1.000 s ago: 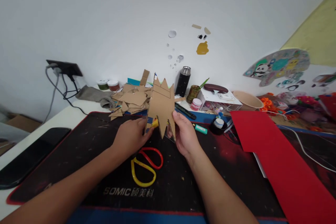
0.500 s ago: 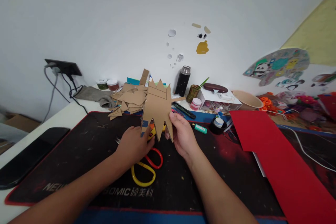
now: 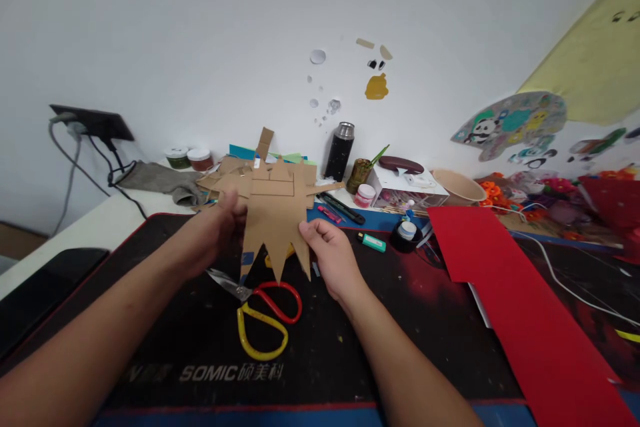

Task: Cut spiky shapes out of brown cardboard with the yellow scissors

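I hold a spiky brown cardboard cutout (image 3: 275,210) upright above the black desk mat (image 3: 150,320), its flat face turned toward me. My left hand (image 3: 215,233) grips its left edge with fingers closed round it. My right hand (image 3: 327,257) pinches the lower right edge between thumb and fingers. Pencil lines show near the top of the cutout. Scissors with red and yellow handles (image 3: 265,317) lie on the mat just below the cutout, blades pointing left.
A pile of cardboard scraps (image 3: 223,180) sits behind the cutout by the wall. A large red paper sheet (image 3: 505,287) lies at right. A black flask (image 3: 337,152), small jars, a green lighter (image 3: 371,241), a tape roll (image 3: 406,232) and a white cable (image 3: 565,280) crowd the back.
The cutout turned from edge-on to face-on and shifted slightly left. My left hand rose from below it to grip its left edge. The view drifted left.
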